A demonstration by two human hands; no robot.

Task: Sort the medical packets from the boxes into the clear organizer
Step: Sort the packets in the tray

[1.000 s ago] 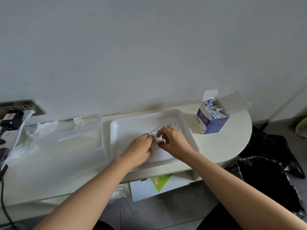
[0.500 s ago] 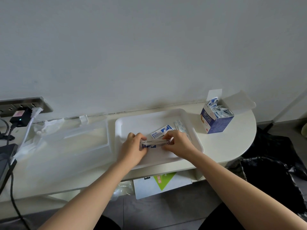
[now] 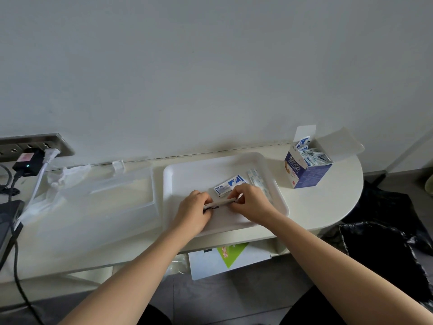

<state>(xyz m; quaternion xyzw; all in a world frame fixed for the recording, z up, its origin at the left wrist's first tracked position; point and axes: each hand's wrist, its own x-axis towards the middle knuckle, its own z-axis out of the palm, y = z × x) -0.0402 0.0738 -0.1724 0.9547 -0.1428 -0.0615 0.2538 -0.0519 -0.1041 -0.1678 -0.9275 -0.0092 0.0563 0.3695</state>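
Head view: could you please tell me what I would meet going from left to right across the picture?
Black charger → clear organizer → white tray → open blue box of packets → black bag.

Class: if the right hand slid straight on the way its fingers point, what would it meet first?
Probably the left hand, pinching the other end of the packets the right hand holds; depth is unclear.

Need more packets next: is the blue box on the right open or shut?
Open: the blue box has its flap up and packets showing inside.
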